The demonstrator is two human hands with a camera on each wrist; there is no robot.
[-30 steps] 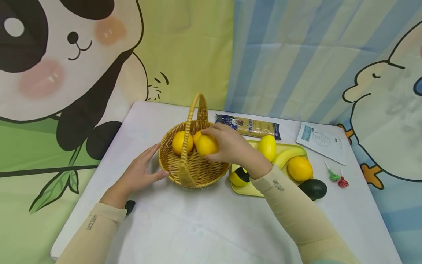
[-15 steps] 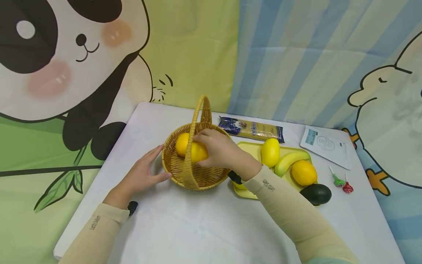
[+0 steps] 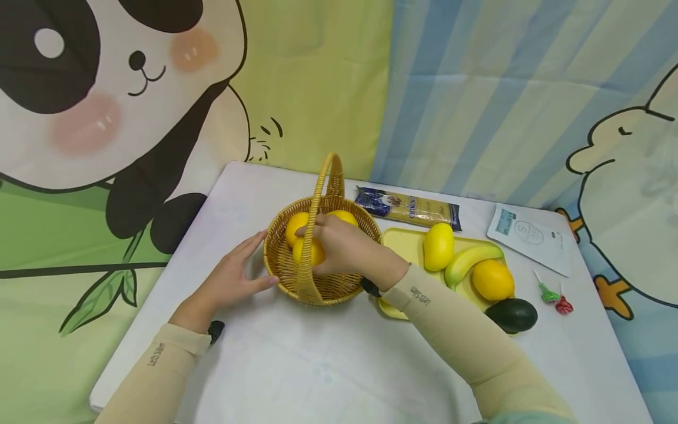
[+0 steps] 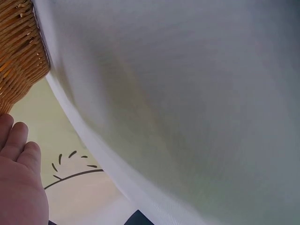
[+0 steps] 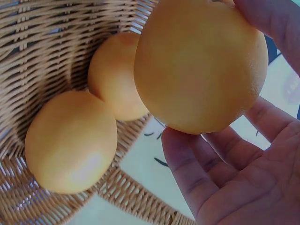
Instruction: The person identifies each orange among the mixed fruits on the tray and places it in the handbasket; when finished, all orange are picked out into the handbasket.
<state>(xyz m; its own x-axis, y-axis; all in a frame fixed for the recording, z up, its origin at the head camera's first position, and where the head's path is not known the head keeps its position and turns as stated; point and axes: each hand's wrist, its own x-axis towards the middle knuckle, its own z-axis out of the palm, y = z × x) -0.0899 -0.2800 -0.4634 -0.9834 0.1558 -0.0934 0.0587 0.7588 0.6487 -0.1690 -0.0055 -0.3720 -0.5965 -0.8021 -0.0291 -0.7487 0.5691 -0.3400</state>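
A wicker basket (image 3: 339,288) with a tall arched handle stands on the table. My right hand (image 3: 344,244) reaches into it and grips an orange (image 5: 201,65) between thumb and fingers; in the head view the handle crosses in front of this fruit. Two more oranges lie inside the basket: one at the left (image 3: 295,227) and one farther back (image 3: 344,217), partly behind the hand. My left hand (image 3: 230,280) is spread at the basket's left side, fingers fairly straight along the outer wall and thumb tip by the front rim. The left wrist view catches only part of that hand.
Right of the basket, a yellow tray (image 3: 399,235) bears a yellow mango (image 3: 438,247), a banana (image 3: 471,262), another orange (image 3: 492,280) and a dark green avocado (image 3: 512,315) at its edge. Behind lie a pasta packet (image 3: 408,207) and a white pouch (image 3: 529,235); two lollipops (image 3: 556,299) lie farther right.
My right hand has lowered the orange into the basket and shifted left under the handle. The orange at the back is visible again. The left hand keeps its place at the basket.
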